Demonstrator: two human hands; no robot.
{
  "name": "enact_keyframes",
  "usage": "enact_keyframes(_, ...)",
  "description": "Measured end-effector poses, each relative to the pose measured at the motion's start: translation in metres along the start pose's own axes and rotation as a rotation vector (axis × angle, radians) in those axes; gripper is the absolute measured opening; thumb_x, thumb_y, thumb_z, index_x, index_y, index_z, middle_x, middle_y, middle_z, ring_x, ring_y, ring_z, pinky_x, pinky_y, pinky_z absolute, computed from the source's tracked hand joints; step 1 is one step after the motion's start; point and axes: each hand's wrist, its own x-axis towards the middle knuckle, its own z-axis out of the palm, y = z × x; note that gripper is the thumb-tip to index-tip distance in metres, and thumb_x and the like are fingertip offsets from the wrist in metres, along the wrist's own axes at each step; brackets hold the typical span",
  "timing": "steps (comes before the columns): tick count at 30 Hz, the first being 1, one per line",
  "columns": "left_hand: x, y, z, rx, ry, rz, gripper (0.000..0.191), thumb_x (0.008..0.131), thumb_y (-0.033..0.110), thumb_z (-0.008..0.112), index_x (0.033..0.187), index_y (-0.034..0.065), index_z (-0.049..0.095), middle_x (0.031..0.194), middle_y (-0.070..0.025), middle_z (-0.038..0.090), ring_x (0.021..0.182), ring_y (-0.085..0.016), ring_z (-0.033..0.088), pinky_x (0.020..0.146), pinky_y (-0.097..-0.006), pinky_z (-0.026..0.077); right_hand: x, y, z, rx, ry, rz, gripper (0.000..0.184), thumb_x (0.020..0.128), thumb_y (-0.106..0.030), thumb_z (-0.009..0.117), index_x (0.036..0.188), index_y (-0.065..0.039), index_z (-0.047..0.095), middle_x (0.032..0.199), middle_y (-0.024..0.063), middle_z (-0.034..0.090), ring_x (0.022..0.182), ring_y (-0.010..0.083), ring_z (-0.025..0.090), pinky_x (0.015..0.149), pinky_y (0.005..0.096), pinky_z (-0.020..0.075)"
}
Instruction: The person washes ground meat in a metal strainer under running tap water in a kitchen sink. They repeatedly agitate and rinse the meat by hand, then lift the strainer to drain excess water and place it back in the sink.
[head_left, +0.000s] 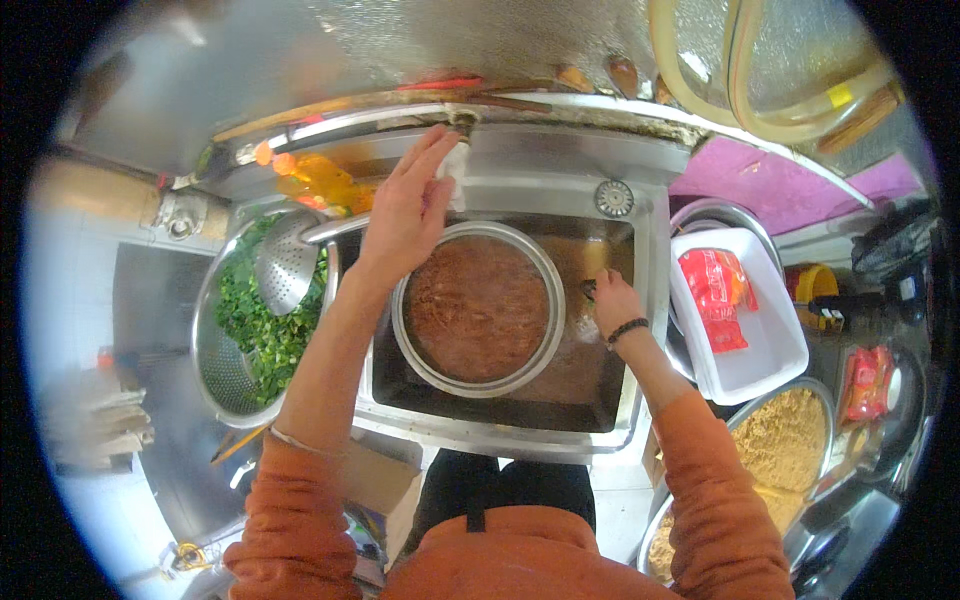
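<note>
A round metal basin (556, 337) stands in the stainless steel sink (510, 446), filled with a wet reddish-brown food mass (480, 307). My left hand (412, 202) reaches over the back rim, its fingers stretched beside a white-wrapped tap (456, 169). Whether they touch the tap is hidden. At the sink's right side, my right hand (618, 304) closes on a small dark object (589, 289), mostly covered by the fingers. Below that hand lies murky brownish water (570, 382) around the basin.
Left, a metal colander (232, 382) holds chopped greens (262, 345) and a perforated skimmer (285, 262). A drain strainer (614, 199) sits on the back ledge. Right are a white tub (765, 367) with a red packet (712, 292), and a bowl of yellowish crumbly food (784, 427).
</note>
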Motion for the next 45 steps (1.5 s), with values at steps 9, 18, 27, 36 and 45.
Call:
enact_keyframes(9, -0.155, -0.003, 0.005, 0.162, -0.150, -0.484, 0.022, 0.086, 0.021, 0.067, 0.099, 0.0033, 0.070, 0.092, -0.0200, 0.069, 0.091, -0.038, 0.066, 0.083, -0.0503, 0.054, -0.048, 0.034, -0.004, 0.052, -0.016, 0.019, 0.060, 0.084, -0.026, 0.075, 0.134, -0.001, 0.054, 0.120, 0.0254, 0.066, 0.108, 0.0448, 0.064, 0.094, 0.0529, 0.0521)
enact_keyframes(18, -0.291, -0.018, -0.048, 0.211, -0.316, -0.251, 0.060, 0.081, 0.013, 0.068, 0.139, 0.0048, 0.056, 0.137, -0.0240, 0.057, 0.114, -0.042, 0.063, 0.102, -0.0488, 0.050, -0.038, 0.039, 0.024, -0.122, -0.186, 0.228, 0.063, 0.096, -0.033, 0.062, 0.147, -0.003, 0.044, 0.128, 0.0189, 0.064, 0.116, 0.0371, 0.062, 0.101, 0.0442, 0.0488)
enact_keyframes(27, -0.329, -0.044, -0.216, 0.206, -0.054, -0.457, 0.048, 0.093, 0.031, 0.068, 0.130, 0.0010, 0.061, 0.113, -0.0216, 0.070, 0.100, -0.036, 0.069, 0.088, -0.0459, 0.054, -0.067, 0.004, 0.038, 0.046, 0.125, -0.158, 0.048, 0.098, -0.032, 0.061, 0.135, -0.001, 0.055, 0.111, 0.0193, 0.068, 0.102, 0.0397, 0.064, 0.091, 0.0480, 0.0521)
enact_keyframes(36, -0.224, 0.000, -0.166, 0.071, -0.172, -0.147, 0.038, 0.092, 0.016, 0.071, 0.125, -0.0010, 0.063, 0.109, -0.0201, 0.069, 0.084, -0.029, 0.070, 0.074, -0.0367, 0.057, -0.139, -0.061, -0.038, 0.002, -0.048, 0.329, 0.037, 0.085, -0.017, 0.073, 0.112, -0.002, 0.052, 0.098, 0.0266, 0.068, 0.097, 0.0470, 0.064, 0.082, 0.0566, 0.0505)
enact_keyframes(45, -0.031, 0.025, -0.051, 0.393, -0.144, 0.481, 0.061, 0.091, 0.014, 0.070, 0.147, 0.0081, 0.046, 0.139, -0.0199, 0.054, 0.123, -0.039, 0.057, 0.105, -0.0455, 0.048, -0.180, -0.033, -0.018, 0.091, 0.018, 0.406, 0.031, 0.090, -0.022, 0.070, 0.108, -0.002, 0.054, 0.097, 0.0245, 0.067, 0.095, 0.0454, 0.065, 0.079, 0.0549, 0.0513)
